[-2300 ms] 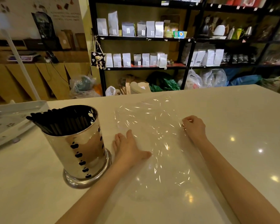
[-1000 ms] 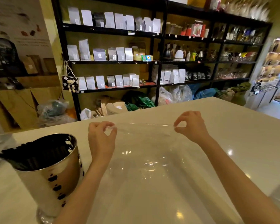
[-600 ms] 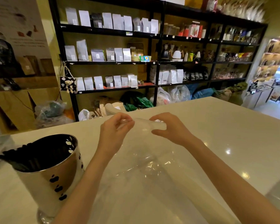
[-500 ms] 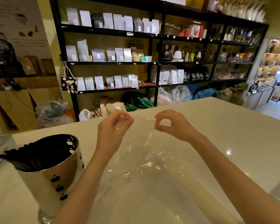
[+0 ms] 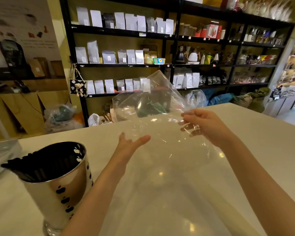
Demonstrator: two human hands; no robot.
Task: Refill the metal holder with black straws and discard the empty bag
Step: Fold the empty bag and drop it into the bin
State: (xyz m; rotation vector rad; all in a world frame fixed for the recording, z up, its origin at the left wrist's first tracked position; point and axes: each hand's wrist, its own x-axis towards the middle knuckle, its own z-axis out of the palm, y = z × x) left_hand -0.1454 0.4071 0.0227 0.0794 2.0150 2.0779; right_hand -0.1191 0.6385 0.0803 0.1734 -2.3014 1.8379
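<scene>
The wall poster [image 5: 24,31] and shelf labels [image 5: 142,34] are too blurred to read.

Pale glossy counter [image 5: 245,150] in foreground, ceiling lights reflected in it as bright spots. Behind it, tall black shelving [image 5: 170,65] against a yellowish wall, stocked with white and grey pouches [image 5: 131,56], kettles [image 5: 192,57] and jars; filled plastic sacks [image 5: 60,116] on the floor below. Poster [image 5: 20,31] on wall at left, brighter room opening at far right.

We see the metal holder [image 5: 58,181] on the counter [image 5: 245,150] at eight o'clock, straws [image 5: 32,166] inside it. The bag [image 5: 152,120] hangs over the counter at twelve o'clock (left hand [image 5: 128,147] under it, right hand [image 5: 204,126] at two o'clock). Shelves [image 5: 160,65] stand behind.
</scene>
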